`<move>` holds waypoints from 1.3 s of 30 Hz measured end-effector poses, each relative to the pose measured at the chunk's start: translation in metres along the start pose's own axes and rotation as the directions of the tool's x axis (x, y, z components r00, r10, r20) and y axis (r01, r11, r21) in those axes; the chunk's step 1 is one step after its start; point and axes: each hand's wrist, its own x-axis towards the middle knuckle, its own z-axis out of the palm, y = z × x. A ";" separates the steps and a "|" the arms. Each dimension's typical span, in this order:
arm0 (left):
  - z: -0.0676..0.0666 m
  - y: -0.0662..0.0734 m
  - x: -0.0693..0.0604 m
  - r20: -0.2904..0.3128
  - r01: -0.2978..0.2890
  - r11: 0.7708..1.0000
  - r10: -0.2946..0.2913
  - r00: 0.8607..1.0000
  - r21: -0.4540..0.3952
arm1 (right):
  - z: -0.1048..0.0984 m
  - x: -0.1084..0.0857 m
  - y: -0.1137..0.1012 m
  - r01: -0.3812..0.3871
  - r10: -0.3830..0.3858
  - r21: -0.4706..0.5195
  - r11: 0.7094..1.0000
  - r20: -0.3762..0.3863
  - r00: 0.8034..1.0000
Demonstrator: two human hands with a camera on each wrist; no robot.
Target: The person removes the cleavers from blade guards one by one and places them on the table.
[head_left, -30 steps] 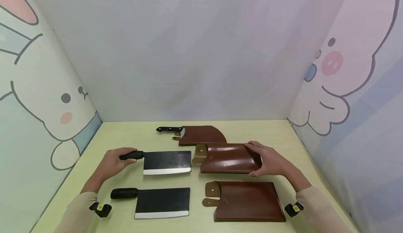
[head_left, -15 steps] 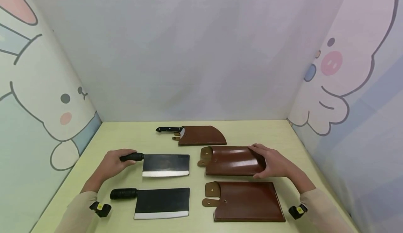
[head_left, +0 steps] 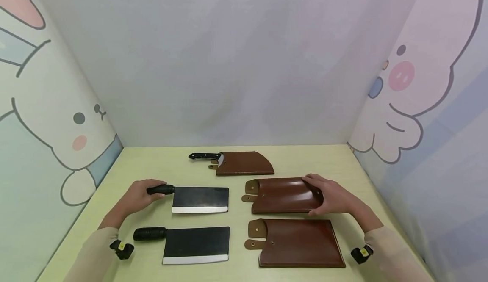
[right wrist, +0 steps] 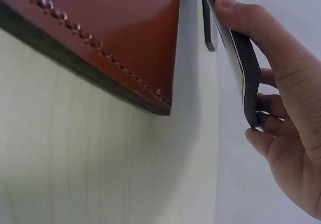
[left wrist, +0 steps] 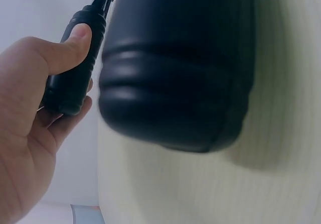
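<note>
My left hand (head_left: pixel 138 197) grips the black handle (head_left: pixel 162 189) of the middle cleaver, whose dark blade (head_left: pixel 200 199) points right. In the left wrist view the thumb and fingers of the hand (left wrist: pixel 25 103) are round the ribbed handle (left wrist: pixel 72 66). Across a gap, my right hand (head_left: pixel 333 194) holds the closed end of a brown leather sheath (head_left: pixel 284 195) between thumb and fingers; its two snap tabs (head_left: pixel 251 187) face the blade. The right wrist view shows the hand (right wrist: pixel 291 98) pinching the sheath's edge (right wrist: pixel 246 58). The blade is outside the sheath.
Nearer the front lie another black-handled cleaver (head_left: pixel 196 244) and a flat brown sheath (head_left: pixel 303 244). At the back, a knife with a riveted black handle (head_left: pixel 205 156) sits in a brown sheath (head_left: pixel 245 163). Walls enclose the pale tabletop (head_left: pixel 152 163) at back and sides.
The held sheath has shifted right and slightly toward the front with my right hand, widening the gap to the blade. The held cleaver's blade has dipped slightly; my left hand has barely moved.
</note>
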 end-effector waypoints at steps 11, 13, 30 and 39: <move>0.003 -0.004 0.004 0.072 0.073 0.997 -0.072 0.995 -0.009 | 0.004 0.001 0.009 0.002 -0.003 0.009 1.000 0.036 0.999; 0.005 -0.004 0.005 0.080 0.088 0.996 -0.087 0.993 -0.002 | 0.004 0.001 0.009 -0.003 0.002 0.018 1.000 0.043 0.999; 0.009 -0.009 0.006 0.159 0.121 0.993 -0.119 0.980 -0.003 | 0.010 0.002 0.016 -0.060 0.056 0.037 0.998 0.098 0.994; 0.010 -0.010 0.004 0.178 0.145 0.989 -0.140 0.974 -0.017 | 0.010 0.000 0.018 -0.071 0.066 0.042 0.997 0.120 0.991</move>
